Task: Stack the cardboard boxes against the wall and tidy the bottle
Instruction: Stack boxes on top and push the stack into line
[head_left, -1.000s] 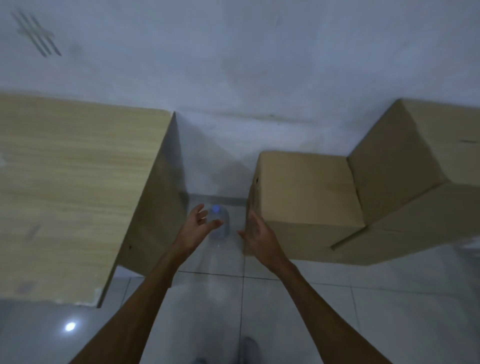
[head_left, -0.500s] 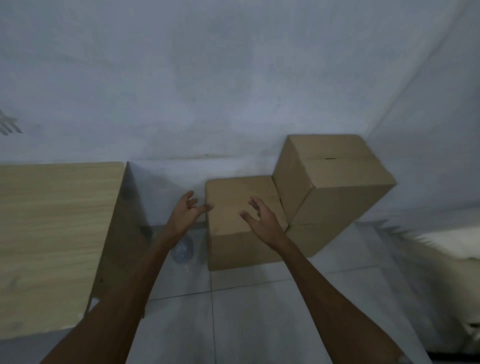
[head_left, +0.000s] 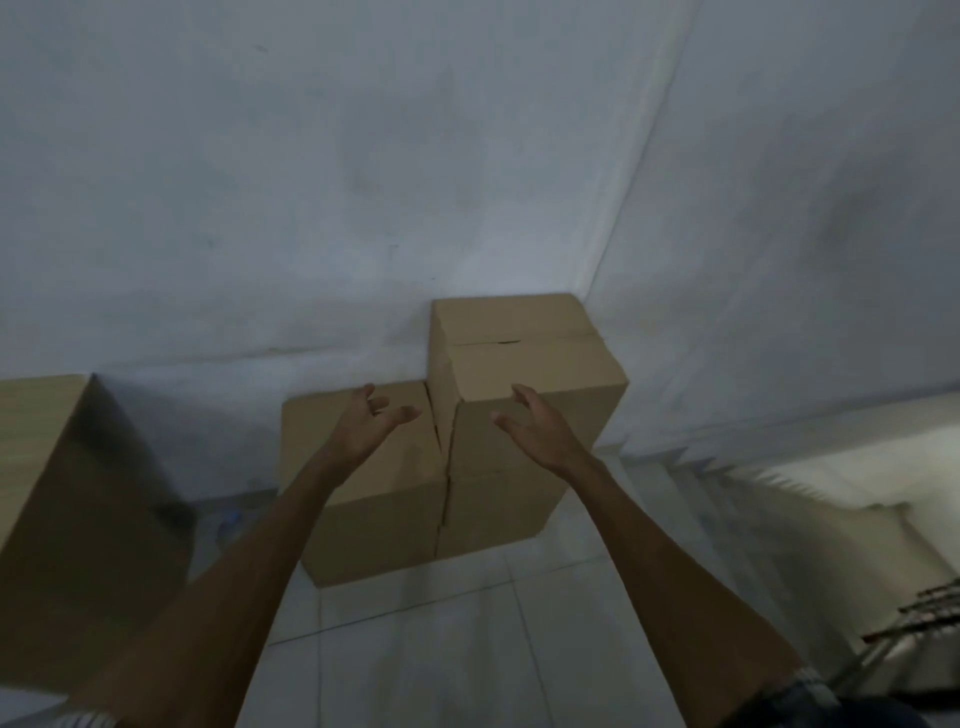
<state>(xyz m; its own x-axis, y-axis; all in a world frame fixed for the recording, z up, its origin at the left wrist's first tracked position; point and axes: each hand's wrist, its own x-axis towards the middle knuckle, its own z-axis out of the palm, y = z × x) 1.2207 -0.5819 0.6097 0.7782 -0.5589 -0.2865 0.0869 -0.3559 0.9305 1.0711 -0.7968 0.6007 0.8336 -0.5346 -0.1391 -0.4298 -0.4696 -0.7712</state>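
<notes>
While both arms reach forward from the bottom of the head view, the left hand (head_left: 371, 423) hangs over the low cardboard box (head_left: 363, 488) with its fingers spread and loosely bent, holding nothing; whether it touches the box top cannot be told. At about three o'clock from it, the right hand (head_left: 537, 428) is held in front of the upper cardboard box (head_left: 524, 374), fingers also apart and gently curved, thumb pointing toward nine o'clock, with nothing in its grasp.

That upper box sits on top of a lower cardboard box (head_left: 496, 512), the two forming a stack in the corner where the back wall (head_left: 311, 182) meets the side wall (head_left: 805, 208) at three o'clock. Its top flaps are closed, with a dark seam across them. Standing on the tiled floor (head_left: 441, 649), the low box touches the stack's nine o'clock side and backs onto the wall.

At eight o'clock from the low box, the bottle (head_left: 228, 522) shows only as a blurred pale shape with a blue spot, on the floor in the gap between that box and a wooden cabinet (head_left: 67, 519) at the left edge. At four o'clock, near the frame's right edge, lies a dark rack-like object (head_left: 930, 608), too blurred to identify.
</notes>
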